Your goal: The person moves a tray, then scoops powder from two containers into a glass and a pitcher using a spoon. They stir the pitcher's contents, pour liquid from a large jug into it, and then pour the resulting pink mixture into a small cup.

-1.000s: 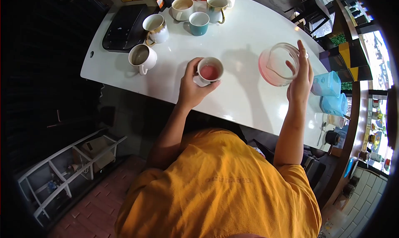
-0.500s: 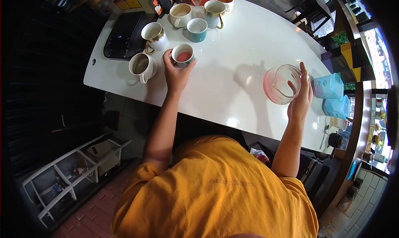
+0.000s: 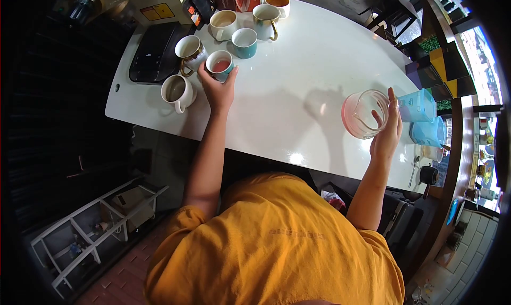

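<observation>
My left hand [image 3: 217, 93] has its fingers and thumb around a small teal cup [image 3: 225, 72] with a white inside and pink liquid in it. A white mug with a gold handle [image 3: 189, 47] stands just beyond that cup, and a plain white mug [image 3: 183, 94] is to its left. Another small teal cup [image 3: 245, 50] sits close by on the far side. Over at the right, my right hand [image 3: 387, 132] grips a clear glass jug [image 3: 367, 113] by its near right side; pink liquid shows at its base.
Several mugs, including a cream one [image 3: 223, 24], line the far edge of the white table [image 3: 298, 65]. A black flat device [image 3: 156, 53] lies at the left. Blue plastic containers [image 3: 426, 132] stand beside my right hand, near a spoon [image 3: 413, 172].
My left hand has moved the teal cup left and away from me, closer to the gold-handled mug. My right hand and the jug have shifted slightly right, towards the blue containers.
</observation>
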The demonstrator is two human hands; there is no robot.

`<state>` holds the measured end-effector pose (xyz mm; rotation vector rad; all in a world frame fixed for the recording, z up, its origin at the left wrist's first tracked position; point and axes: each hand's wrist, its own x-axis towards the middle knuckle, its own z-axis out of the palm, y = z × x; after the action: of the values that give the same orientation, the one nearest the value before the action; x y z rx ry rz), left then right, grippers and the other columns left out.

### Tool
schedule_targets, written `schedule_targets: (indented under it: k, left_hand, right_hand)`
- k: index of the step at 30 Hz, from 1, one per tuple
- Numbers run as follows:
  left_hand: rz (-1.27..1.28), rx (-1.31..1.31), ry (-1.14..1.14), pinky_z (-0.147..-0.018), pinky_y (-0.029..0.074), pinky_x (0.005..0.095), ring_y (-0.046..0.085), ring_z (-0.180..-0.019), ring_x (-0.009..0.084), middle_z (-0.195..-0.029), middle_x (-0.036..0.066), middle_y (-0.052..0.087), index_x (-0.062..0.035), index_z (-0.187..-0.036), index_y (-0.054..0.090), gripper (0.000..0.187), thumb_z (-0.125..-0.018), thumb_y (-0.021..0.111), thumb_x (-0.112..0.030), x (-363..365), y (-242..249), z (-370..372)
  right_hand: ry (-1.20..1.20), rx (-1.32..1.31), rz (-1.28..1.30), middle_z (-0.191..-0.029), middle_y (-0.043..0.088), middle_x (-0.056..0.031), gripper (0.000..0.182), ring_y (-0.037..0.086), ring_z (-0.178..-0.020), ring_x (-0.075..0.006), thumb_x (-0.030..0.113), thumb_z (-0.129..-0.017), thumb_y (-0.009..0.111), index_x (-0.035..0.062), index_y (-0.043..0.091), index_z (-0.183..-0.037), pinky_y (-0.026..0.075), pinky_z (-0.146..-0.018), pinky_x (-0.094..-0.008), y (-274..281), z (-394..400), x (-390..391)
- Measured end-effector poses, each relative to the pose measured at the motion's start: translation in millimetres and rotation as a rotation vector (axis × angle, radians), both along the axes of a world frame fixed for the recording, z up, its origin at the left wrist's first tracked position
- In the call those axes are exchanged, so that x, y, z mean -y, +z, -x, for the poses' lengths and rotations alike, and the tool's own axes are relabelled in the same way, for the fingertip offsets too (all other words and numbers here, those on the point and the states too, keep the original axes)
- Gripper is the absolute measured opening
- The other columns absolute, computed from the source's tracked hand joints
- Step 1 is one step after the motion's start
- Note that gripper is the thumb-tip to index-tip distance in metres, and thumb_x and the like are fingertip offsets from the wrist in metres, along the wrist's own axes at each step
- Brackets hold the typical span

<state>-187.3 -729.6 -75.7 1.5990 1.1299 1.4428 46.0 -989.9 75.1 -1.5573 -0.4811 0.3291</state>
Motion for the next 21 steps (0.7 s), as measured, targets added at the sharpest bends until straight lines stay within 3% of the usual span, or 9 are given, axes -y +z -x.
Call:
schedule_targets:
  k: [5, 7, 8, 10, 11, 14, 15, 21]
  left_hand:
    - [-0.15, -0.094, 0.254, -0.092, 0.039, 0.0404, 0.044, -0.109, 0.0309, -0.116, 0.018, 0.043, 0.0031, -0.122, 0.034, 0.076, -0.07, 0.081, -0.023, 29.3, -8.6, -16.1]
    - [0.011, -0.11, 0.401, -0.09, 0.04, 0.0412, 0.043, -0.108, 0.0315, -0.116, 0.018, 0.041, 0.0033, -0.121, 0.033, 0.07, -0.073, 0.078, -0.023, 59.6, -3.0, -25.8]
    - [0.013, -0.113, 0.394, -0.09, 0.04, 0.0412, 0.043, -0.108, 0.0315, -0.116, 0.018, 0.041, 0.0033, -0.121, 0.033, 0.07, -0.073, 0.078, -0.023, 70.6, -0.5, -27.7]
    - [0.138, -0.001, -0.098, -0.088, 0.039, 0.0426, 0.042, -0.107, 0.033, -0.115, 0.02, 0.039, 0.0042, -0.118, 0.033, 0.065, -0.077, 0.075, -0.023, 86.0, 6.2, -33.0]
    - [0.114, -0.019, -0.16, -0.091, 0.038, 0.0439, 0.04, -0.11, 0.036, -0.118, 0.024, 0.037, 0.0064, -0.124, 0.03, 0.07, -0.078, 0.073, -0.025, 88.0, 11.2, -40.6]
    - [0.066, -0.072, -0.104, -0.099, 0.033, 0.0475, 0.035, -0.118, 0.0413, -0.126, 0.03, 0.032, 0.0108, -0.131, 0.023, 0.082, -0.078, 0.073, -0.027, 71.2, 11.2, -65.6]
    - [0.02, -0.201, -0.079, -0.106, 0.022, 0.0508, 0.026, -0.126, 0.0462, -0.135, 0.035, 0.022, 0.0154, -0.135, 0.011, 0.095, -0.077, 0.073, -0.028, 57.5, 6.5, -71.0]
    - [0.041, -0.283, 0.139, -0.109, 0.014, 0.0511, 0.016, -0.132, 0.0484, -0.139, 0.039, 0.012, 0.0159, -0.136, 0.001, 0.104, -0.075, 0.072, -0.028, 13.7, -7.5, -109.2]
  right_hand:
    - [-0.001, 0.0, -0.004, -0.143, 0.04, -0.0088, 0.056, 0.034, -0.132, -0.0259, 0.04, -0.095, 0.043, 0.001, 0.043, -0.135, 0.036, -0.098, -0.0426, -0.6, -1.6, 6.0]
    - [-0.007, 0.002, -0.008, -0.143, 0.04, -0.0088, 0.056, 0.034, -0.132, -0.0259, 0.04, -0.095, 0.043, 0.0011, 0.043, -0.135, 0.036, -0.099, -0.0427, -0.7, -2.9, 9.1]
    - [-0.007, 0.004, -0.01, -0.143, 0.039, -0.0092, 0.056, 0.034, -0.132, -0.0259, 0.04, -0.095, 0.043, 0.0009, 0.043, -0.135, 0.036, -0.099, -0.0427, -0.3, -3.2, 10.6]
    - [-0.013, 0.004, -0.01, -0.143, 0.039, -0.0096, 0.057, 0.035, -0.132, -0.026, 0.04, -0.095, 0.043, 0.0006, 0.042, -0.135, 0.036, -0.099, -0.0427, 0.7, -4.2, 13.8]
    - [-0.013, 0.004, -0.007, -0.143, 0.039, -0.0101, 0.057, 0.035, -0.131, -0.0256, 0.04, -0.095, 0.043, 0.0002, 0.042, -0.135, 0.036, -0.098, -0.0425, 1.5, -4.8, 15.6]
    - [-0.032, 0.009, -0.016, -0.143, 0.039, -0.0113, 0.057, 0.035, -0.131, -0.0249, 0.039, -0.095, 0.043, -0.0005, 0.042, -0.136, 0.036, -0.098, -0.042, 2.0, -7.9, 24.4]
    - [-0.042, 0.009, -0.026, -0.143, 0.039, -0.0119, 0.056, 0.036, -0.131, -0.0246, 0.039, -0.096, 0.043, -0.0008, 0.041, -0.136, 0.037, -0.098, -0.0418, 2.2, -9.4, 28.1]
    - [-0.084, 0.016, -0.028, -0.141, 0.041, -0.0123, 0.053, 0.039, -0.128, -0.0247, 0.036, -0.097, 0.041, -0.0007, 0.042, -0.135, 0.037, -0.097, -0.0415, 8.7, -15.5, 55.1]
